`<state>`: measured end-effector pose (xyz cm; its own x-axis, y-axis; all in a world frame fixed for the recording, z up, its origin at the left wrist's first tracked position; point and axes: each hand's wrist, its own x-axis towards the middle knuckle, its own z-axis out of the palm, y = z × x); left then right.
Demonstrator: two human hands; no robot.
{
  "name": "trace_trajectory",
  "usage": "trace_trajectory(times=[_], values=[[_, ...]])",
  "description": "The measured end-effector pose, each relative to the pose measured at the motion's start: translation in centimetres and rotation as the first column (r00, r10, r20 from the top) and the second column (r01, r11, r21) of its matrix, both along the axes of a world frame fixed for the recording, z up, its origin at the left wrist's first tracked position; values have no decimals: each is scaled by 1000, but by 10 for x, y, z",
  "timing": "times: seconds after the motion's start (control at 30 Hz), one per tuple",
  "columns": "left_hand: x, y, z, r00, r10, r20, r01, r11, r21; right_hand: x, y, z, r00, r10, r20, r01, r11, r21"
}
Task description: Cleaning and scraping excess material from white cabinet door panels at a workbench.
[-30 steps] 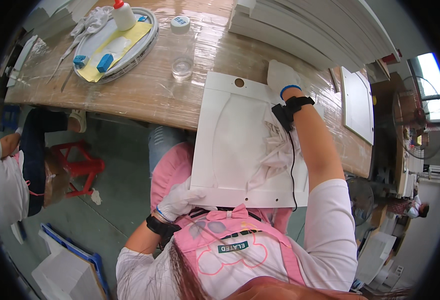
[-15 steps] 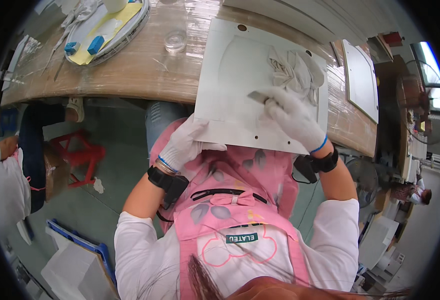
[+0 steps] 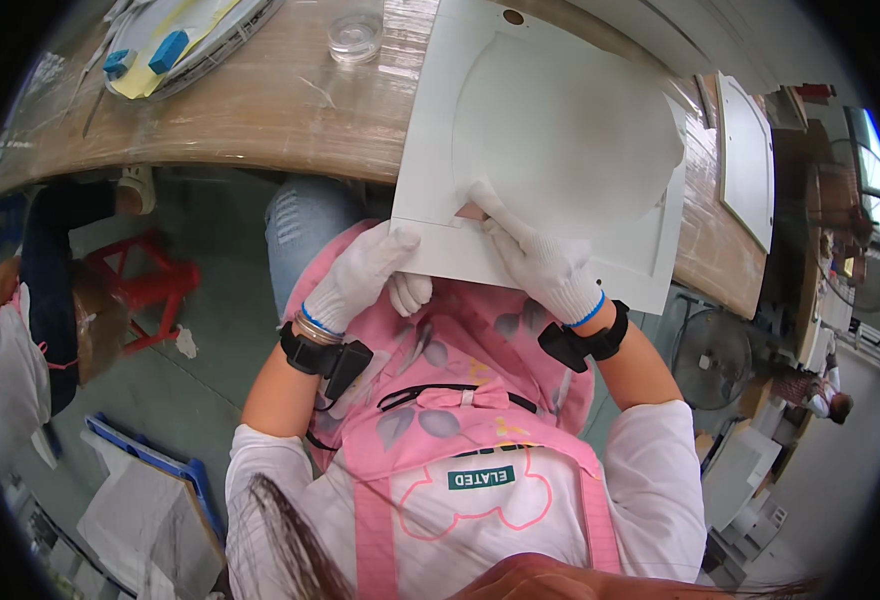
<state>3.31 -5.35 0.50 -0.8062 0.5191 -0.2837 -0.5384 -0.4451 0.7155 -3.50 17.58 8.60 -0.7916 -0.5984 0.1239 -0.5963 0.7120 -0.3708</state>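
Observation:
A white door-like panel (image 3: pixel 430 150) with a recessed centre and a dark round hole near its far edge lies partly on the table, its near edge over my lap. At its near left corner my left hand (image 3: pixel 358 275), in a white knit glove, grips the edge, some fingers curled below it. My gloved right hand (image 3: pixel 540 250) is on the panel's near part, pinching a small flat brownish piece (image 3: pixel 471 212) that looks like folded sandpaper; an index finger stretches past it. The panel's right middle is blurred, so what lies there cannot be made out.
A plastic-wrapped table (image 3: pixel 250 120) runs ahead. On it are a round tray (image 3: pixel 185 75) with blue blocks (image 3: pixel 168 52) and a clear glass dish (image 3: pixel 355 38); another white panel (image 3: pixel 745 150) is at right. A red stool (image 3: pixel 145 285), a seated co-worker (image 3: pixel 10 340) and a fan (image 3: pixel 712 360) stand around.
My right hand has moved left and nearer along the panel with the flat piece. The crumpled cloth seen on the panel earlier is no longer distinguishable. My left hand's fingers are curled more.

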Motion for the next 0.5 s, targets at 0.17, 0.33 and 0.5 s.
trace_trajectory(times=[0.17,0.33,0.5], values=[[3,-2,2,1000,16,-9,-17,989,-145,-4,1,5,994,76,75,-78,996,31],[1,1,5,999,33,22,-30,992,-122,-1,0,1,998,20,54,-21,1000,17],[2,0,7,998,41,42,-34,989,-142,0,-5,2,1000,-7,28,6,1000,29]])
